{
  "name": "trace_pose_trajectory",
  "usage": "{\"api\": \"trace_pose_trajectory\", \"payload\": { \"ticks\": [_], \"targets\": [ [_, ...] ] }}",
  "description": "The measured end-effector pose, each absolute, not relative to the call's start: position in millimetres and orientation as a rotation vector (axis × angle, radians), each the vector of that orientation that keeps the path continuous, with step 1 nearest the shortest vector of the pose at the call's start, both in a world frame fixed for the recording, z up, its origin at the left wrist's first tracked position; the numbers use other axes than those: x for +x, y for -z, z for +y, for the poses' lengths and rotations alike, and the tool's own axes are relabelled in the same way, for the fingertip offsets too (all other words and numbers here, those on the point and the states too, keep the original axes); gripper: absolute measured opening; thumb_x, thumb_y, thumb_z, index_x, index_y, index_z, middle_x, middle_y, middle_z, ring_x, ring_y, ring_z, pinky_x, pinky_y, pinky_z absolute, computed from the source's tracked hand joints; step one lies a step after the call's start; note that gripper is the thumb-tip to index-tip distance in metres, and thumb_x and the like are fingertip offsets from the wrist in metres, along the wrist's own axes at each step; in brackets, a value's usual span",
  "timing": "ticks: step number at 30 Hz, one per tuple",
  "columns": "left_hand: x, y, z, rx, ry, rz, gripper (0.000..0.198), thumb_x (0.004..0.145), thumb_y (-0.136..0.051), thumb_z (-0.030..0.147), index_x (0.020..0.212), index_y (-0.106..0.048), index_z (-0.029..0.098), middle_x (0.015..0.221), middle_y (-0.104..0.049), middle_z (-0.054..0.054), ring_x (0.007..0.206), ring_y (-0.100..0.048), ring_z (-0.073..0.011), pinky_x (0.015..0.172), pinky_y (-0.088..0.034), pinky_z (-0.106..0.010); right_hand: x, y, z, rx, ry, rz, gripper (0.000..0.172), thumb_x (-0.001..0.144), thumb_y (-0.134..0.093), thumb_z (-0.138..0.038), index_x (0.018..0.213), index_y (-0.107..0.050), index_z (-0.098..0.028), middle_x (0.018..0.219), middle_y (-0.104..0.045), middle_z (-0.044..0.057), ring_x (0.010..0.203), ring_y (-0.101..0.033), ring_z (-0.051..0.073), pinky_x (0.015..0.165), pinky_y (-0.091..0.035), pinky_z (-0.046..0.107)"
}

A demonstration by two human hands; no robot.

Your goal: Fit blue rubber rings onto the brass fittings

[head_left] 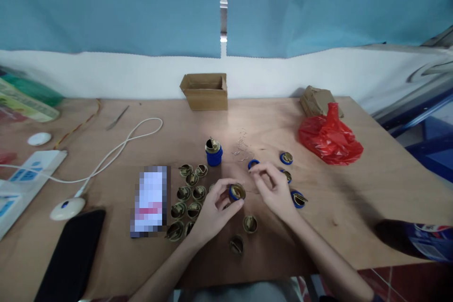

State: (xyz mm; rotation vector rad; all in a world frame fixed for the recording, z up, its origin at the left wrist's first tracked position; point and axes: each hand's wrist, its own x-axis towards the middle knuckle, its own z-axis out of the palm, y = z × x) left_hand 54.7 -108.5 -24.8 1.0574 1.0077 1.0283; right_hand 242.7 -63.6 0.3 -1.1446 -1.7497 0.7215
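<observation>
My left hand (216, 212) is curled around a round brass-coloured cup with a blue rim (237, 192), its open side facing up. My right hand (276, 193) hovers just to the right, thumb and fingertips pinched together; anything between them is too small to make out. A loose blue ring (253, 164) lies by those fingertips. Left of my left hand stand several brass-coloured cups (184, 193) with a strip across their mouths. Two more, a near cup (237, 244) and another cup (250, 223), sit below my hands. Blue-rimmed cups (298, 199) lie to the right.
Behind my hands stand a blue stack with a brass cup on top (214, 153) and thin wire bits (242, 146). A cardboard box (207, 99) and red bag (331, 139) are farther back. Phones, a cable (116, 151) and power strip lie left; a bottle (414, 238) lies right.
</observation>
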Motion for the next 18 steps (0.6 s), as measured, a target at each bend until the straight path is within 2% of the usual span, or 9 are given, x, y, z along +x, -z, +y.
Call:
{"api": "trace_pose_trajectory", "payload": {
  "ticks": [3, 6, 8, 12, 18],
  "targets": [
    [58.3, 25.9, -111.9, 1.080, -1.003, 0.984, 0.031, 0.085, -0.071, 0.024, 0.115, -0.060, 0.022, 0.123, -0.068, -0.009, 0.114, -0.064, -0.0215, 0.101, -0.051, -0.037, 253.1, 3.8, -32.3, -1.388, -0.617, -1.926, 0.008, 0.091, -0.057, -0.017, 0.097, -0.062, -0.020, 0.089, -0.069, 0.004, 0.080, -0.063, 0.019, 0.075, -0.050, 0.032],
    [60.5, 26.2, -114.1, 1.121, -1.009, 0.979, 0.030, 0.086, -0.069, 0.023, 0.115, -0.060, 0.022, 0.125, -0.067, -0.008, 0.113, -0.064, -0.0209, 0.100, -0.050, -0.035, 259.6, 11.6, 1.6, -1.571, -0.537, -2.219, 0.013, 0.089, -0.063, -0.017, 0.101, -0.062, -0.017, 0.096, -0.071, 0.008, 0.090, -0.066, 0.023, 0.079, -0.049, 0.033],
    [60.8, 25.9, -114.2, 1.134, -1.020, 0.986, 0.029, 0.087, -0.069, 0.022, 0.114, -0.061, 0.023, 0.125, -0.067, -0.008, 0.113, -0.064, -0.0208, 0.100, -0.050, -0.035, 257.5, 16.7, 18.4, -1.592, -0.546, -2.300, 0.015, 0.086, -0.070, -0.018, 0.100, -0.063, -0.017, 0.098, -0.071, 0.009, 0.091, -0.066, 0.023, 0.079, -0.048, 0.032],
    [59.3, 25.5, -112.5, 1.139, -1.033, 1.000, 0.028, 0.087, -0.068, 0.020, 0.114, -0.061, 0.023, 0.123, -0.068, -0.007, 0.112, -0.064, -0.0202, 0.098, -0.050, -0.033, 239.2, 25.1, 32.3, -1.598, -0.555, -2.338, 0.020, 0.085, -0.076, -0.026, 0.097, -0.063, -0.017, 0.097, -0.070, 0.009, 0.085, -0.066, 0.022, 0.074, -0.046, 0.031],
    [57.2, 26.1, -112.5, 1.143, -1.046, 1.010, 0.029, 0.087, -0.068, 0.020, 0.115, -0.062, 0.023, 0.123, -0.068, -0.008, 0.113, -0.064, -0.0205, 0.097, -0.050, -0.034, 215.4, 32.5, 35.6, -1.662, -0.498, -2.276, 0.026, 0.087, -0.076, -0.032, 0.100, -0.060, -0.016, 0.107, -0.069, 0.016, 0.093, -0.064, 0.027, 0.078, -0.045, 0.035]
  ]
}}
